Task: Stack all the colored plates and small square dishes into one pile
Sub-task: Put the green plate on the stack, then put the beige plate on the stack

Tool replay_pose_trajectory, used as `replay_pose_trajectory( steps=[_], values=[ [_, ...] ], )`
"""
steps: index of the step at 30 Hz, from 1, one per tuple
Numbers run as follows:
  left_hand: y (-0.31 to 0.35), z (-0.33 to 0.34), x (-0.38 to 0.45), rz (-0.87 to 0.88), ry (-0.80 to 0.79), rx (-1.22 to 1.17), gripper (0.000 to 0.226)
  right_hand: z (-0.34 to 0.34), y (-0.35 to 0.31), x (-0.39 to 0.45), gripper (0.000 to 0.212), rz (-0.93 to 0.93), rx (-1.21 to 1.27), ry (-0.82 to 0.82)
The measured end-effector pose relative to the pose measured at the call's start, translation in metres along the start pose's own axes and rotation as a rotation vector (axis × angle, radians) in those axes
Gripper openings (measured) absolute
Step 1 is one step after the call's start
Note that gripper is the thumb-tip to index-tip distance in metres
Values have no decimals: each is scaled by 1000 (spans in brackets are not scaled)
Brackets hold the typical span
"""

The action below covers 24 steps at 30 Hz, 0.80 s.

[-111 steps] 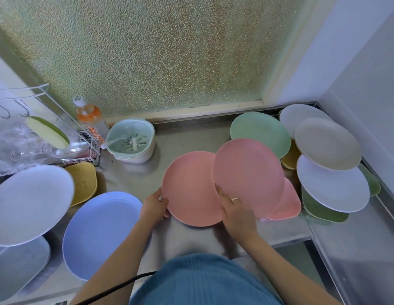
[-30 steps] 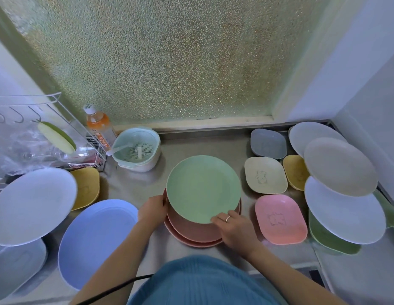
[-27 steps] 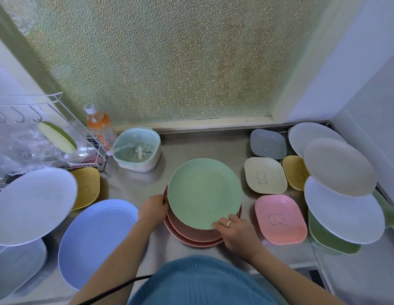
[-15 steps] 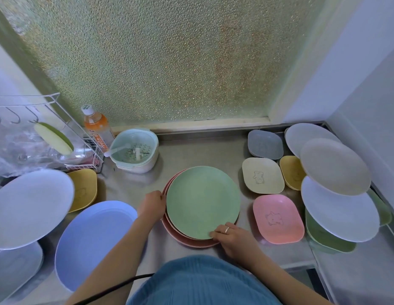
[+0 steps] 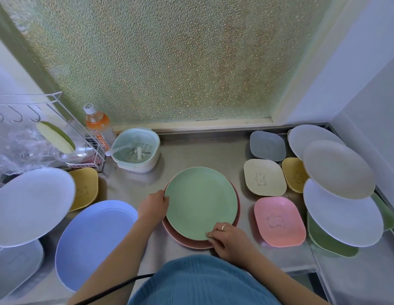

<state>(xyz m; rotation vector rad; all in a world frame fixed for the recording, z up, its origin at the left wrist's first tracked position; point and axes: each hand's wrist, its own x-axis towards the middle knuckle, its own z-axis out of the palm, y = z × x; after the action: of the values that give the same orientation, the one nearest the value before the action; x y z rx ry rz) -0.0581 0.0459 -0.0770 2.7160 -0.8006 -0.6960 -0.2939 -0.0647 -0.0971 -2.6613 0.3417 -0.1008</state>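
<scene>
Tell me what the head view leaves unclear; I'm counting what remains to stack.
- Pink plates under the green plate: only a rim shows, count unclear.
- Green dishes at right: mostly hidden by white plates.
- Plate at lower left: cut off by the frame edge.
- Yellow dish: partly hidden by a beige plate.

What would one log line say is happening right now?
step: stacking | pile: green plate on pink plates | left hand: at rim | right hand: on near rim | pink square dish: not stacked

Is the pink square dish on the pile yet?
No, the pink square dish sits on the counter right of the pile, which the green plate tops.
</scene>
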Motion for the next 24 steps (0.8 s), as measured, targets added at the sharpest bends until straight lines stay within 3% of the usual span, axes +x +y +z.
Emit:
replay_pose_trajectory(
  steps=[5,10,16,20,24],
  values=[
    [9,-4,-6,35,157,17,21,-4,0,1,25,20,54,2],
    [48,-3,1,173,187,-53,22,-25,23,-3,32,188,41,196],
    [141,18,10,421,86,-22,23,-86,95,-18,24,599,-150,449],
    [217,39,13,510,4,-24,25,-118,150,-39,30,839,-406,430],
    [270,63,5,550,-74,-54,23,-135,191,-59,38,941,-452,402]
  ],
)
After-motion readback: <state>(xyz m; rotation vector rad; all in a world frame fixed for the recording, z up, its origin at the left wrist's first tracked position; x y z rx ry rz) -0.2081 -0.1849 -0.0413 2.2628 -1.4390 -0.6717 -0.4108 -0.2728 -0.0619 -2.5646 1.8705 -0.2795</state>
